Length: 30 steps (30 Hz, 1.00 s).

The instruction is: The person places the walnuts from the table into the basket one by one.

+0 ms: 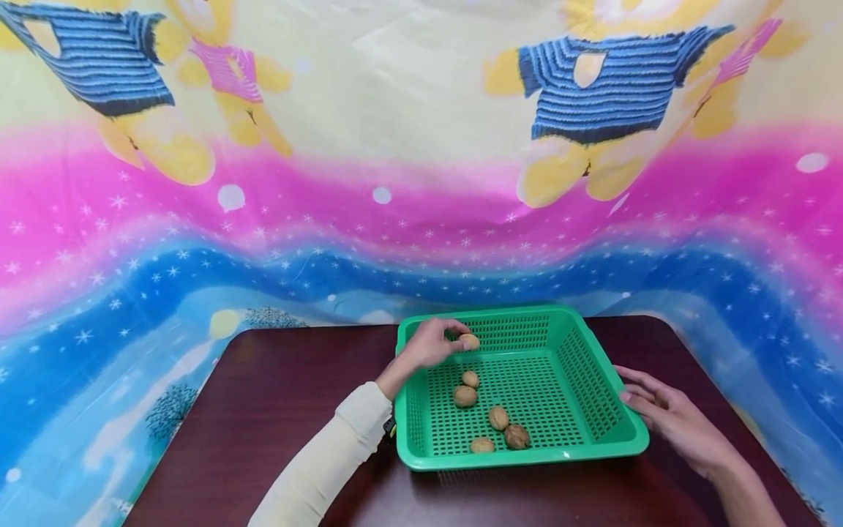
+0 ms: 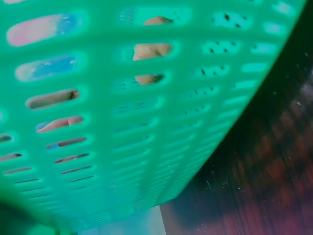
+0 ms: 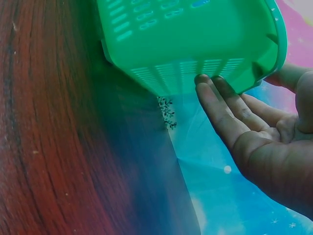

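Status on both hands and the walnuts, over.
Left hand pinching one walnut. Right hand touching right side of green basket. Five more walnuts inside. No obstruction visible.

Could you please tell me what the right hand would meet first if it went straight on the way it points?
The right hand would most likely meet the right side of the green basket first; its fingertips look close to or against it, though exact contact is unclear.

A dark reddish-brown, wood-grained table [image 1: 283, 395] with rounded far corners stands before a creased cream, pink and starry-blue backdrop [image 1: 408, 95], perhaps fabric, printed with yellow cartoon figures [image 1: 599, 95] in blue or pink tops.
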{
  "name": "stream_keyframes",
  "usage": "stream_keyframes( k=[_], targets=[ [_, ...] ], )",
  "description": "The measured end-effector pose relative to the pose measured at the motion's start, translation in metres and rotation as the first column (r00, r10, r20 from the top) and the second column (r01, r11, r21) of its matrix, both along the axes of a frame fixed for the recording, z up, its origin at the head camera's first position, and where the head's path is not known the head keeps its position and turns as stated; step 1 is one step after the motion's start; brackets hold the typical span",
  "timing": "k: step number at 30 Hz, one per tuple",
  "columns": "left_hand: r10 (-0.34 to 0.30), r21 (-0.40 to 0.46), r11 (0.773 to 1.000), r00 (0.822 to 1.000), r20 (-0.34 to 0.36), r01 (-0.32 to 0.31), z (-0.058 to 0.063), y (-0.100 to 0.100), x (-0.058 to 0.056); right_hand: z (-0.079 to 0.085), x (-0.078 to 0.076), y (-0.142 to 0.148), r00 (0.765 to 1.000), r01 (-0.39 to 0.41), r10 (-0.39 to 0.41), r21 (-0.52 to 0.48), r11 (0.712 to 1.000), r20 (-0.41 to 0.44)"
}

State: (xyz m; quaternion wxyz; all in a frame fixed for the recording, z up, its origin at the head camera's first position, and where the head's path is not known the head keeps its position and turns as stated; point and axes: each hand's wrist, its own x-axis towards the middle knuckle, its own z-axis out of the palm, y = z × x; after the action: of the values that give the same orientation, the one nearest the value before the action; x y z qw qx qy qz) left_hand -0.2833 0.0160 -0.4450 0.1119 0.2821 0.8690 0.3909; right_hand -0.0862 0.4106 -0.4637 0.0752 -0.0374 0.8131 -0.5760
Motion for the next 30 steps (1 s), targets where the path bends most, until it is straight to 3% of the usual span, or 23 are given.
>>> stream_keyframes(
  k=[16,30],
  targets=[
    [-0.014,-0.091,0.996,1.0,0.002,0.014,-0.0042,0.0068,0.0019,-0.0001,0.0015,0.0037,1.0,-0.01,0.01,-0.008,1.0,-0.004],
    [-0.032,-0.041,0.999,0.999,0.008,0.032,-0.0047,0.0012,0.0029,-0.0021,0.0004,0.0018,1.0,-0.025,0.025,-0.024,0.999,0.001]
  ],
)
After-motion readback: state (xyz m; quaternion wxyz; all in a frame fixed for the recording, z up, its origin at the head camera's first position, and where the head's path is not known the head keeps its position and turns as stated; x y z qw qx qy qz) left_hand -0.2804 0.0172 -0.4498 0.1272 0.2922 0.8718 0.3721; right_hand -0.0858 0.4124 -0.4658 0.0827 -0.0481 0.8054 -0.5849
